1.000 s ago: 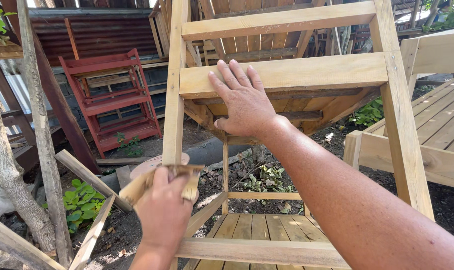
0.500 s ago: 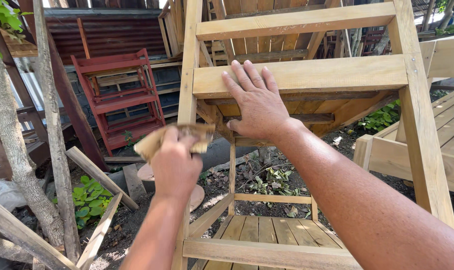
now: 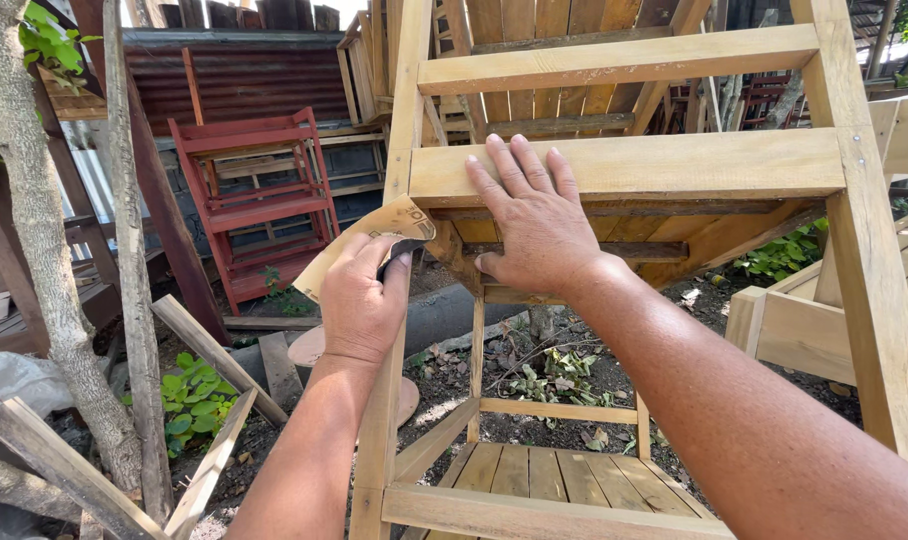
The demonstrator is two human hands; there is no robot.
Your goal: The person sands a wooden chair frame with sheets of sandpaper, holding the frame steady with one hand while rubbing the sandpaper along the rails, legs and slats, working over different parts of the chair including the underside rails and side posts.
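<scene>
Here, at the far left of the frame, I see a pale tree trunk (image 3: 34,260) rising past loose planks (image 3: 209,365) and a patch of green plants (image 3: 189,405) on the ground. Behind them, in the upper left, a red wooden rack (image 3: 259,195) leans against a dark corrugated wall (image 3: 244,80).

Moving toward the centre, my left hand (image 3: 362,300) comes up from the bottom edge, its grip clamped on a folded sheet of sandpaper (image 3: 374,235). The tan sheet sticks out above and to the left of the fingers, and its upper edge lies against the left upright (image 3: 406,100) of the wooden frame, just under the end of the wide crossboard (image 3: 674,165).

Just right of that, my right hand (image 3: 534,225) lies flat on the crossboard, fingers spread and pointing up, palm pressed to the wood; its grip is apart and closes on nothing. The thumb hooks under the lower edge of the board. The forearm runs down to the lower right corner.

Below the hands, in the lower middle, a slatted shelf (image 3: 534,475) of the same frame shows, with bare soil and leaves behind it. On the right, the frame's right upright (image 3: 869,250) slants down, and past it more pale timber pieces (image 3: 794,330) sit beside green leaves (image 3: 784,255).
</scene>
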